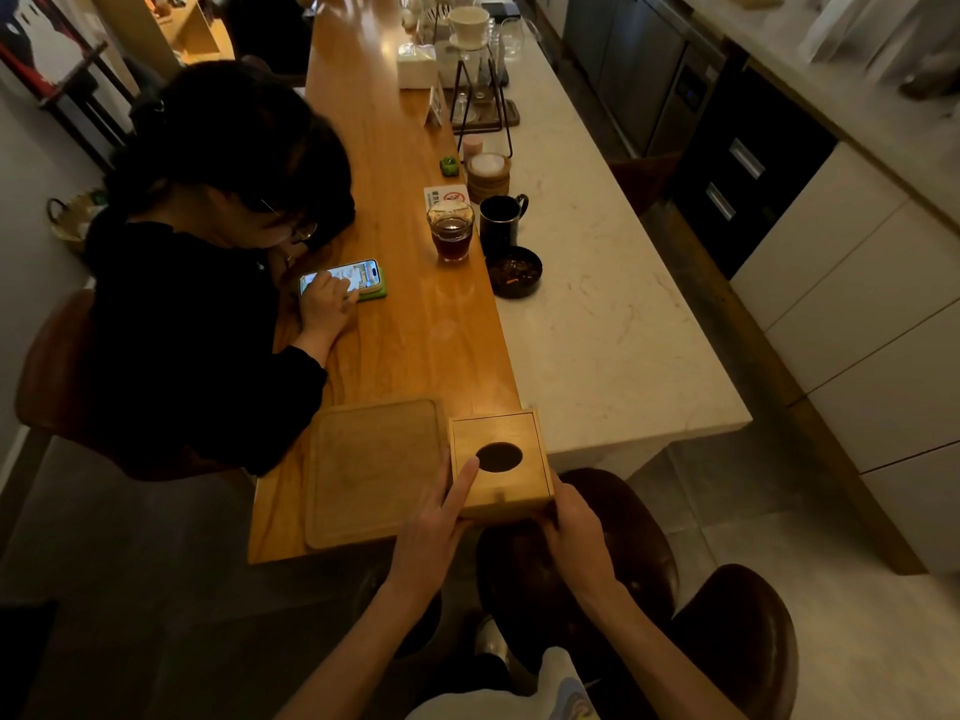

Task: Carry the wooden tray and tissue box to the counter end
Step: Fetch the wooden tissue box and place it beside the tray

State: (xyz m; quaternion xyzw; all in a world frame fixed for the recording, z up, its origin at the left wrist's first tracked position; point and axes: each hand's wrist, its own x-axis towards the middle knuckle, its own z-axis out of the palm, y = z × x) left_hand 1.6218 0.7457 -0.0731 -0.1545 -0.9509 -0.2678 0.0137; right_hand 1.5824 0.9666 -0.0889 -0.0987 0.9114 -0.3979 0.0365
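A square wooden tissue box point(511, 439) with a dark oval hole in its lid sits at the near end of the wooden counter point(405, 324). My left hand point(441, 517) grips its left side, the forefinger stretched onto the lid beside the hole. My right hand point(574, 532) holds its near right corner. A flat wooden tray point(371, 470) lies on the counter directly left of the box, touching it, with nothing on it.
A seated person point(208, 283) at the counter's left taps a phone point(345, 280). Further along stand a glass of dark drink point(451, 236), a black mug point(501, 218), a dark bowl point(514, 271) and coffee gear. Brown stools point(613, 553) stand below me.
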